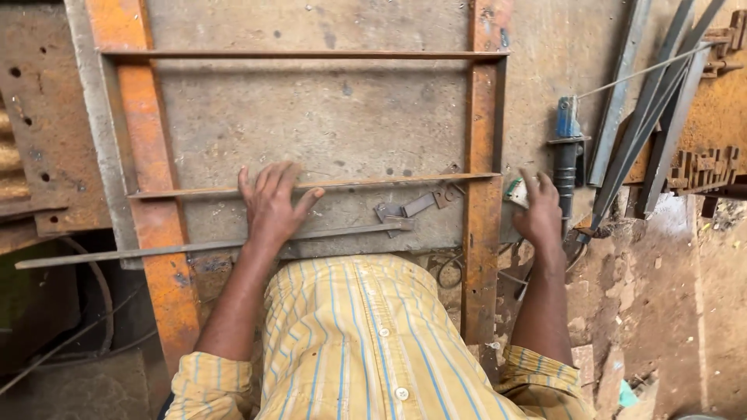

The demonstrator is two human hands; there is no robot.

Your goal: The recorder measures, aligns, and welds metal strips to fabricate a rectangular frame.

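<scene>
My left hand [271,204] lies flat, fingers spread and gripping nothing, on the grey, stained metal work plate [327,117]. The fingertips touch the thin rusty flat bar [373,184] that spans the two uprights as a middle rung. A second thin rung [303,54] crosses at the far end. Just near of my palm a long loose grey steel strip [156,250] runs left past the plate's edge.

The orange-rusted left upright bar [148,179] and the orange-rusted right upright bar [484,171] lie roughly parallel; the plate between them is mostly open. A small grey hinge-like bracket [411,208] rests just left of the right upright.

My right hand [540,211] sits right of that upright, fingers curled round a small white-and-green object [515,191]; I cannot tell what it is. Just beyond the fingers lies a black-handled tool with a blue head [566,148]. Further right, grey angle irons [646,132] lean across, narrowing the room on that side.
</scene>
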